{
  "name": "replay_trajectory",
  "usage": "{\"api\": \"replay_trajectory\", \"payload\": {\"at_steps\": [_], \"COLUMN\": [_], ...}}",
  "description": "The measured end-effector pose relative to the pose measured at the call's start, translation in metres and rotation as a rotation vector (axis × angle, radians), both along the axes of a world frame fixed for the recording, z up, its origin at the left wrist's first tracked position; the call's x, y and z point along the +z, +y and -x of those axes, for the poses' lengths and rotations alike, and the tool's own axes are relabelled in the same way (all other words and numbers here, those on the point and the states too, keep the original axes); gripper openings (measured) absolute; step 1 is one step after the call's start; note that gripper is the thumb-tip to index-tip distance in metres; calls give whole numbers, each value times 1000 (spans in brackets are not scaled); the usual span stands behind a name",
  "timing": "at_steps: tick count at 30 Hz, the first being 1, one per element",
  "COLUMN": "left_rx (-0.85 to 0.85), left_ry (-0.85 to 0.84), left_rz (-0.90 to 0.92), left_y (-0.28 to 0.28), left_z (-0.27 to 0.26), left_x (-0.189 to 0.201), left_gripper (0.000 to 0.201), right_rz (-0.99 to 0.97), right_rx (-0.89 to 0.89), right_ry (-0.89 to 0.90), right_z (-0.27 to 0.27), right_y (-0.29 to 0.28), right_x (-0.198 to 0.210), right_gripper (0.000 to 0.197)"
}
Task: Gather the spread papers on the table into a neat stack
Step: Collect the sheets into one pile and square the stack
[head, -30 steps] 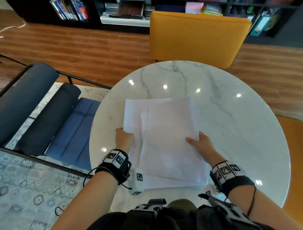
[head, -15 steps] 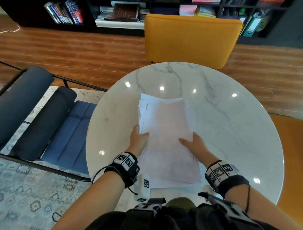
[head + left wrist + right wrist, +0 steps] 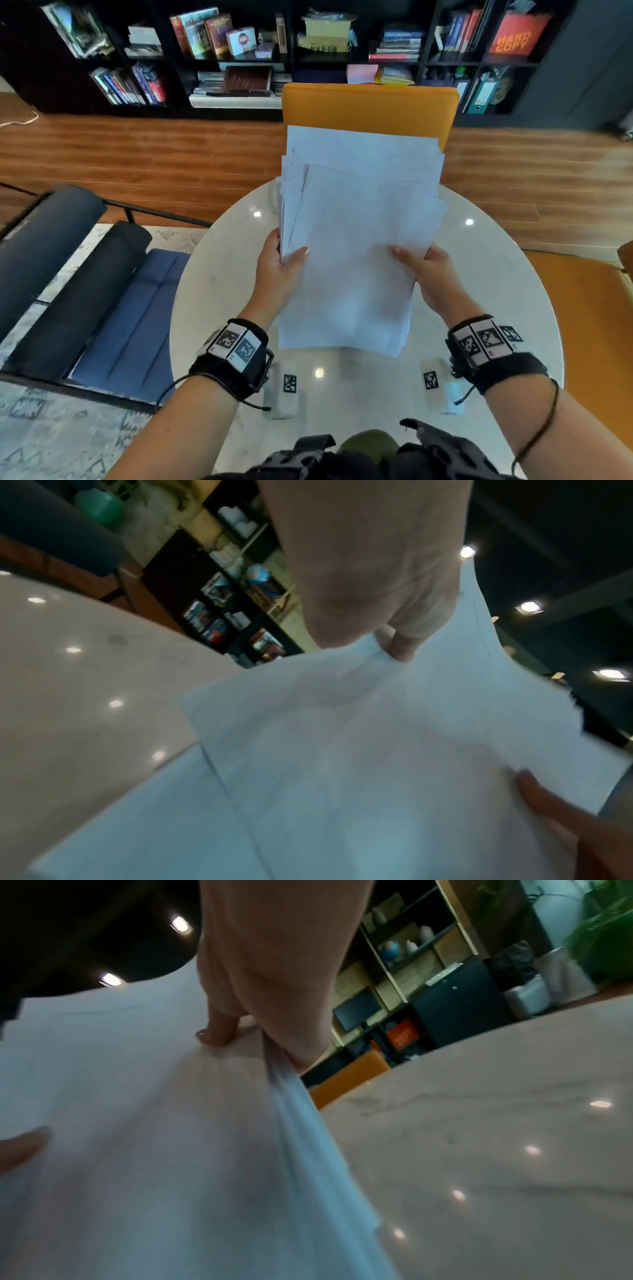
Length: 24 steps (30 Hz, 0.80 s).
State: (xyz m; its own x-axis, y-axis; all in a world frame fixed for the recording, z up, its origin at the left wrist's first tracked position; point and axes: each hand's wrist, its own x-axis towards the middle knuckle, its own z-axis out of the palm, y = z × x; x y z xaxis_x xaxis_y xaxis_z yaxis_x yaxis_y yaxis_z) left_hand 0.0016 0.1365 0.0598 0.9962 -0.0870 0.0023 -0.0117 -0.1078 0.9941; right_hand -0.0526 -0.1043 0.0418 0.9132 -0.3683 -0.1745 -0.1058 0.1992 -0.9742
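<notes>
A bundle of white papers [image 3: 359,240] is held up off the round marble table [image 3: 479,308], tilted towards me, its sheets uneven at the top and left edges. My left hand [image 3: 281,270] grips the bundle's left edge, thumb on the front sheet. My right hand [image 3: 424,270] grips the right edge the same way. In the left wrist view the left hand [image 3: 383,593] pinches the papers [image 3: 342,764]. The right wrist view has my right hand [image 3: 260,996] pinching the papers [image 3: 154,1137] at their edge.
An orange chair [image 3: 370,106] stands behind the table, another orange seat [image 3: 589,308] at the right. A dark blue lounge chair [image 3: 85,291] sits at the left on a patterned rug [image 3: 51,428]. Bookshelves [image 3: 239,44] line the far wall.
Both hands pushed the spread sheets together on the table, then lifted the bundle up off the table and tilted it towards me. The head view has risen.
</notes>
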Motion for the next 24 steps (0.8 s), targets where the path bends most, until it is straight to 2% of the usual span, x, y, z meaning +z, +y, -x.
{"api": "replay_trajectory", "payload": {"at_steps": [2, 3, 8, 12, 15, 17, 21, 24], "left_rx": [62, 87, 127, 115, 112, 135, 208, 187], "left_ry": [-106, -143, -264, -240, -220, -214, -241, -196], "left_rz": [15, 44, 143, 83, 43, 49, 94, 113], "left_y": [-7, -11, -25, -30, -33, -34, -29, -25], "left_z": [3, 6, 18, 30, 38, 40, 41, 41], "left_x": [14, 21, 39, 25, 18, 19, 25, 19], "left_gripper": [36, 36, 38, 35, 33, 29, 33, 38], "right_rz": [31, 39, 81, 104, 126, 119, 99, 46], "right_rx": [-82, -109, -138, -129, -186, -205, -202, -116], "right_ry": [-92, -133, -246, -152, -35, -5, -85, -117], "right_z": [0, 2, 21, 35, 42, 44, 47, 50], "right_y": [7, 12, 23, 24, 30, 33, 28, 21], "right_x": [22, 33, 59, 43, 31, 29, 41, 38], "right_gripper": [13, 10, 16, 36, 15, 10, 15, 44]}}
